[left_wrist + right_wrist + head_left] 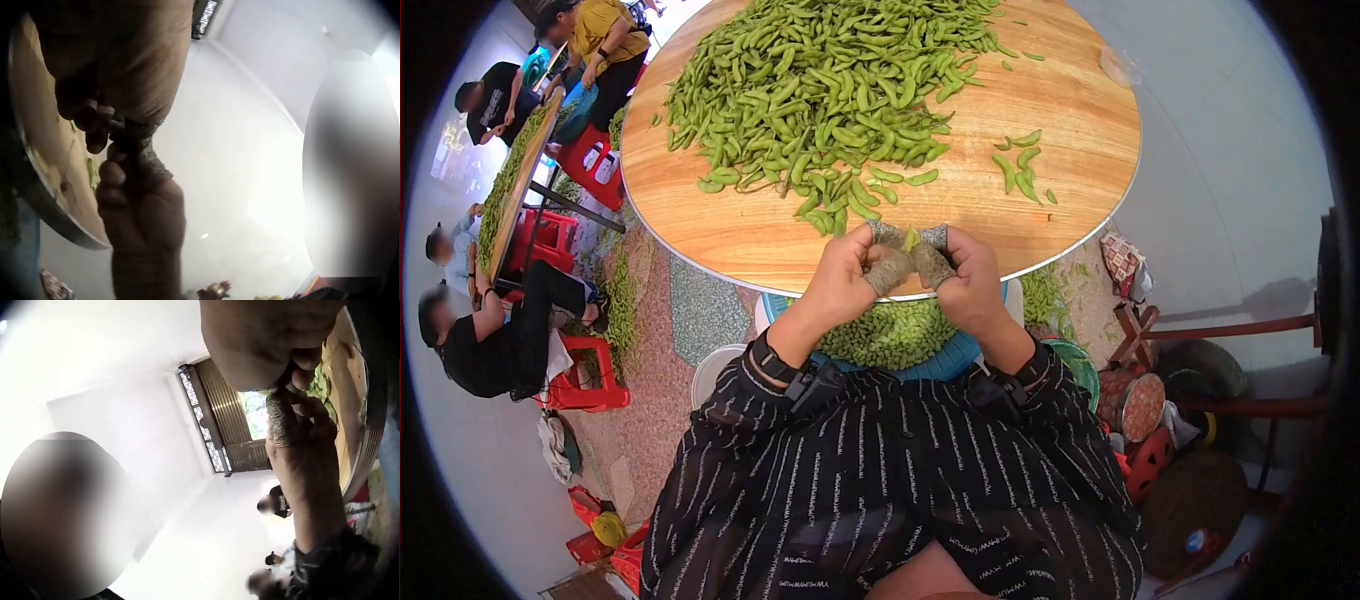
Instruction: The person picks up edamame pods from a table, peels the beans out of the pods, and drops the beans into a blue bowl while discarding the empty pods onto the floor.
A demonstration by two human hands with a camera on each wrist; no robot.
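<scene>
Grey wraps cover the thumbs and forefingers of both hands, which meet at the table's near edge. The left hand [840, 275] and the right hand [972, 280] pinch one green pod [911, 240] between them from either side. Just beyond the fingers lies a big heap of pods [830, 90] on the round wooden table [1050, 100]. Below the hands, a blue basin [945, 362] holds shelled green beans [885, 335]. In the left wrist view the fingers of the left hand [119, 62] and right hand [144, 219] touch; the pod is hidden there.
A few loose pods [1025, 170] lie right of the heap. A white bucket [712, 375] stands left of the basin, a green basket [1080, 370] right of it. Several people sit or stand at another table [520, 190] on the far left, among red stools [590, 375].
</scene>
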